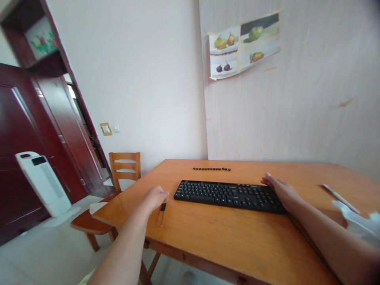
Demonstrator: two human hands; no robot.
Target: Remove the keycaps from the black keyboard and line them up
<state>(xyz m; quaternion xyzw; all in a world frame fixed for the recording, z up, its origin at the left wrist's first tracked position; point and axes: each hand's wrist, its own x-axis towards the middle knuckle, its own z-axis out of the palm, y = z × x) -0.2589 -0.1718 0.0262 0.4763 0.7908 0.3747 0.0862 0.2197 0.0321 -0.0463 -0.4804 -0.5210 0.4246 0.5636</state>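
Note:
A black keyboard (225, 194) lies on the wooden table, its left end turned slightly away from me. My right hand (280, 189) rests over its right end, with the fingers curled at the far edge. To the left of the keyboard, my left hand (154, 197) is closed, thumb and fingers pinched together; what they may hold is hidden. Just below those fingertips is a small tool with a black piece and a thin looped wire (160, 217); I cannot tell whether the hand touches it. Beyond the keyboard, several small black keycaps (211, 169) form a row.
A white pen-like stick (340, 197) and crumpled white plastic (359, 221) lie on the table (225, 237) at the right. The keyboard's cable runs under my right forearm. A wooden chair (124, 166) stands at the left; the wall (166, 99) rises behind.

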